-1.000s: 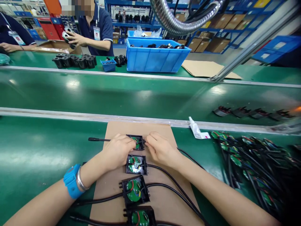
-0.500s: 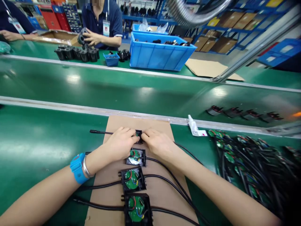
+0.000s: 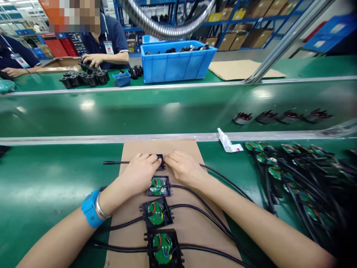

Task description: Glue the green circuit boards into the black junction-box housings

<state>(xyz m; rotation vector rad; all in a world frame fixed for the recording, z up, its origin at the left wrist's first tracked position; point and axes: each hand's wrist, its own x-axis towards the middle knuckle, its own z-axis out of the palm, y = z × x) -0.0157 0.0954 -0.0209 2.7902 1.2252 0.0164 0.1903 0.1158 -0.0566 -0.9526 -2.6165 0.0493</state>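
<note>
Two-handed work at twelve o'clock

The farthest black box (image 3: 161, 166) is set at the twelve o'clock end of the cardboard sheet (image 3: 192, 223). It is held under the curled fingers of the left hand (image 3: 142, 169). At its three o'clock edge, the right hand's (image 3: 184, 169) fingertips are bunched; what is pinched cannot be told.

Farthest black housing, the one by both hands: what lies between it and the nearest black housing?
In the head view, two more black housings, each holding a green circuit board, lie between them on the cardboard.
</note>
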